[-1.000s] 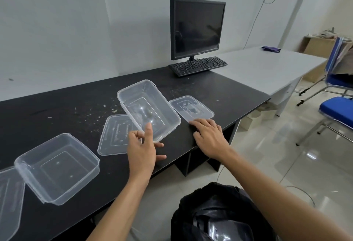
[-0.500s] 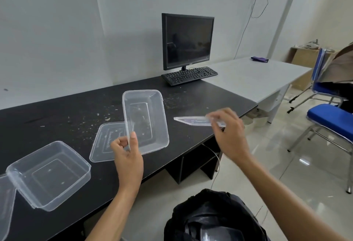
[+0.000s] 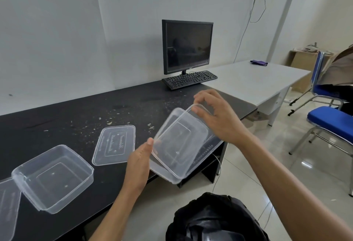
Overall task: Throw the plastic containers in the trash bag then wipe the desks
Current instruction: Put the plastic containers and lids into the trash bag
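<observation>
My left hand [image 3: 138, 164] grips the near end of a clear plastic container [image 3: 177, 145], held tilted above the front edge of the black desk [image 3: 76, 118]. My right hand [image 3: 217, 116] pinches a clear lid [image 3: 205, 146] at its far end, held against that container. A second clear container [image 3: 53, 177] and a loose lid [image 3: 114, 144] lie on the desk to the left. Another lid [image 3: 7, 208] shows at the left edge. The black trash bag [image 3: 214, 219] stands open on the floor below my hands.
Crumbs are scattered over the black desk. A monitor [image 3: 187, 46] and keyboard [image 3: 190, 79] sit at its far end. A white desk [image 3: 254, 80] with a purple cloth [image 3: 258, 62] adjoins on the right. Blue chairs [image 3: 332, 120] stand on the tiled floor.
My right hand lifted the lid off the desk and brought it left against the container. My left hand tilted the container toward the right, over the desk edge.
</observation>
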